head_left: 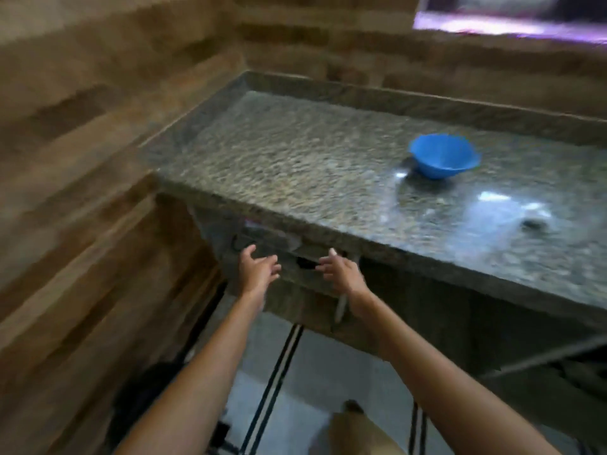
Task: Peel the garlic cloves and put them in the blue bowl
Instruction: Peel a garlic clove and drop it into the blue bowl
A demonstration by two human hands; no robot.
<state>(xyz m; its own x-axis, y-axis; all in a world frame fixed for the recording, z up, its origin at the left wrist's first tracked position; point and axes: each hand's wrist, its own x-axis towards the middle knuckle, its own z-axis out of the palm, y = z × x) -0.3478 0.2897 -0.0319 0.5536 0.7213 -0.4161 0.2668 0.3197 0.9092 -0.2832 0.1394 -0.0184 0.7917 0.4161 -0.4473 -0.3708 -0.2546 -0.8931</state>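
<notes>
Both our hands, left hand (pixel 258 269) and right hand (pixel 338 270), hang apart w/ fingers loosely spread, holding nothing, just in front of the granite counter (pixel 295 152) edge; the blue bowl (pixel 441 156) sits well apart on the counter's right side, and we can't make out any garlic cloves – pic's too blurry. Bowl looks like light plastic, prob. slides easily on polished stone, so we'd steady it by the rim. Cloves we'd expect small, firm, w/ papery skin, best pinched at the tips.

I count one blue bowl (pixel 443 156) on one granite counter (pixel 295 152), far right. Two hands: left hand (pixel 258 270), right hand (pixel 341 272). One small dark object (pixel 533 223), unidentifiable.
</notes>
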